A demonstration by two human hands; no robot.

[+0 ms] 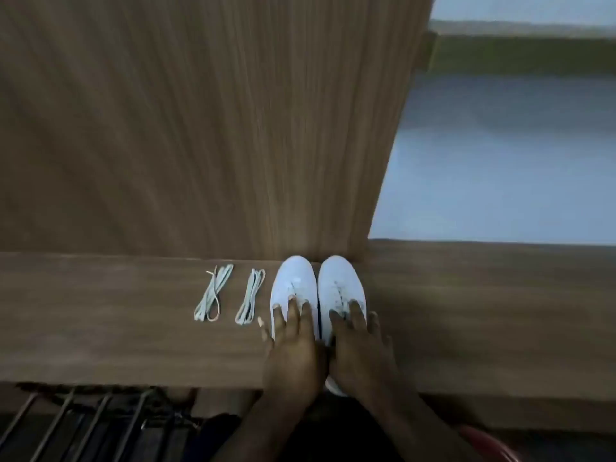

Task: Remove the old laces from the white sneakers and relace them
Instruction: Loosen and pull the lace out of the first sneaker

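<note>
Two white sneakers stand side by side on a wooden desk (pixel 100 311), toes pointing away from me toward a wooden panel. My left hand (pixel 293 348) lies flat on the left sneaker (pixel 293 278), fingers straight over its lacing. My right hand (pixel 360 351) lies flat on the right sneaker (pixel 340 278) the same way. Both hands hide the rear halves of the shoes. Left of the shoes lie two folded bundles of pale laces, one (pixel 213 296) further left and one (pixel 250 296) close to the left sneaker.
An upright wooden panel (pixel 200 128) rises just behind the shoes. To the right the desk runs on below a pale wall (pixel 500 178). Below the desk's front edge at the left are dark metal bars (pixel 83 425); something red (pixel 486 441) shows at bottom right.
</note>
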